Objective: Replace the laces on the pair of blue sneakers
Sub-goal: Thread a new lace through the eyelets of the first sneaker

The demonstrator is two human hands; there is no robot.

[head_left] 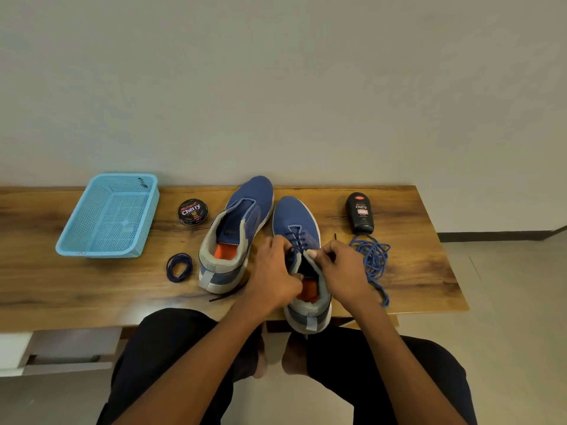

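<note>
- The right shoe (296, 223) lies on the tabletop (414, 216) with its heel past the near edge; a dark lace (297, 237) is threaded through its eyelets.
- The left hand (273, 277) sits at the shoe's collar, its fingers (280, 243) curled and pinching the lace by the top eyelets.
- The right hand (340, 268) is at the other side of the collar, fingers (325, 251) curled and pinching the lace; a lace tip pokes up just beyond it.
- The left shoe (239, 228) lies just beside it, unlaced, orange insole showing.
- A coiled dark lace (179, 267) lies left of that shoe.
- A loose blue lace (372, 259) lies in a heap right of the hands, below the polish bottle (359, 213).
- A polish tin (193, 211) sits between the left shoe and the blue basket (76, 243).
</note>
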